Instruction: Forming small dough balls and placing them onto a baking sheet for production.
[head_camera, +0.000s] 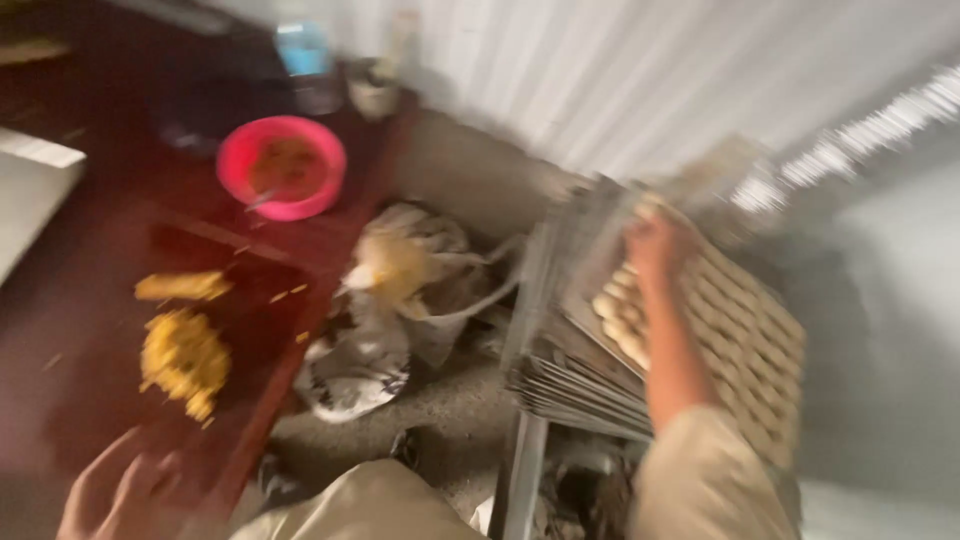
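One hand on the dough tray, one over the dark table.

The right hand (655, 245) rests on the tray (745, 340) of pale dough pieces atop the stacked rack; finger state too blurred to tell. The left hand (120, 495), fingers apart, hovers near the yellow crumbs (185, 355).

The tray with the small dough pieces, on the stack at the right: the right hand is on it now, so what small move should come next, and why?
Probably slide the tray a little out along the stack of trays, keeping it level. The right hand rests at its far end, among rows of pale dough pieces that look loose. The left hand is away on the dark table, so it could steady the near edge. The picture is blurred, so the grip is unclear.
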